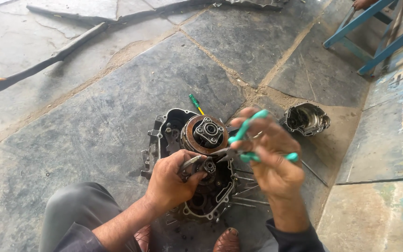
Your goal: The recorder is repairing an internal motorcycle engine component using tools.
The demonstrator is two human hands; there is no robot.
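No packages, labels, signs or screens show anywhere around the engine case (197, 163) lying on the stone floor (94, 121).

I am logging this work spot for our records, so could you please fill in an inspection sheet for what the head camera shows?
Surface: stone slab floor, dusty, sandy joints.
Job's things: open engine case with rusty round clutch; green-handled pliers.
Clutter: loose bolts, green screwdriver, separate engine cover, long dark sticks.
Grippers: left hand on a small part over the case; right hand grips the pliers.
Cables: nothing seen.
Surroundings: blue frame, painted floor.
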